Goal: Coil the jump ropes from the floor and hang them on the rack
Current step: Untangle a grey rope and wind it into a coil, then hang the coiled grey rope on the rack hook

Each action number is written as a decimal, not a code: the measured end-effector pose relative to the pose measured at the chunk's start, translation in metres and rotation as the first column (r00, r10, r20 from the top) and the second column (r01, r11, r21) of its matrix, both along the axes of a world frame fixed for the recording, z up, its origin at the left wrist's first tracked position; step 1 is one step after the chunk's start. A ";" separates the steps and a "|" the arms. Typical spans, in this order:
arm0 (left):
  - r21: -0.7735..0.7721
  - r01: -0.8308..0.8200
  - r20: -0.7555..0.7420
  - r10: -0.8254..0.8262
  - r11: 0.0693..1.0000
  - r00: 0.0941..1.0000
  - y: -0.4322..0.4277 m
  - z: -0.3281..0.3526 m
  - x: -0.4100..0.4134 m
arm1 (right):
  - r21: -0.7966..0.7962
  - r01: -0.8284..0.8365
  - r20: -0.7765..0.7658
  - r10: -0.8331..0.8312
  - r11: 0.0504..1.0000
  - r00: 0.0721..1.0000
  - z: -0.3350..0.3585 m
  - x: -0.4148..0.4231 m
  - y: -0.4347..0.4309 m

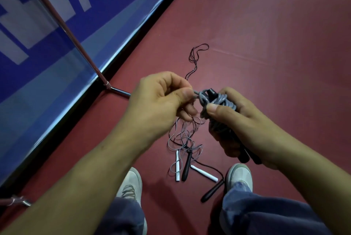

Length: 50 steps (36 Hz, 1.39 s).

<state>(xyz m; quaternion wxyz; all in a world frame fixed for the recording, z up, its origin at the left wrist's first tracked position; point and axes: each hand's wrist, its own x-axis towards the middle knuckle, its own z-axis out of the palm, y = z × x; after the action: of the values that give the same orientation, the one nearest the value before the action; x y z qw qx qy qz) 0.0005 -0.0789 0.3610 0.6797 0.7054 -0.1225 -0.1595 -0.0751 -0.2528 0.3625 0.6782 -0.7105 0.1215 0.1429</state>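
grey jump rope [216, 101] sits in mid-air at the centre of the head view, wound into a tight bundle around its own black handles [245, 156]. right hand [247, 126] grips that bundle, fingers curled round it and the thumb pressed flat on the coils. left hand [161, 99], at 9 o'clock from the bundle, pinches a loop of the grey cord between thumb and forefinger, the other fingers curled under. at 6 o'clock from the hands a loose tangle of ropes [184, 136] lies on the red floor [275, 35], with two white handles [177, 166] and two black grips [187, 166] among it, between two pale sneakers [240, 176]. a thin dark cord [197, 54] trails away toward 12 o'clock. at 10 o'clock a chrome tube frame [62, 23] stands against a blue banner [47, 63].
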 end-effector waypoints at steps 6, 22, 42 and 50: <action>0.151 -0.127 0.205 0.095 0.980 0.974 0.002 0.003 0.005 | -0.078 -0.020 -0.057 0.015 0.997 0.998 -0.009 0.005 0.013; 0.107 -0.037 0.188 0.016 0.994 0.982 0.008 0.005 0.011 | 0.018 -0.049 -0.041 0.050 0.999 0.998 -0.015 0.003 0.009; 0.068 -0.268 0.231 0.246 0.961 0.941 0.014 0.018 0.021 | -0.099 -0.052 0.189 0.070 0.994 0.979 -0.024 0.014 0.034; 0.122 -0.164 0.364 0.109 0.979 0.925 0.031 0.063 0.015 | 0.016 0.023 0.235 -0.026 1.000 0.972 -0.002 0.015 0.050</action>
<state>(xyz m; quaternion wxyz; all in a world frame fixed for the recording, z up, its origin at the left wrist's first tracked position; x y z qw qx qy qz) 0.0150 -0.0480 0.4243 0.6007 0.7786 -0.1814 0.0096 -0.0604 -0.2028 0.3603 0.6944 -0.7162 0.0479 0.0501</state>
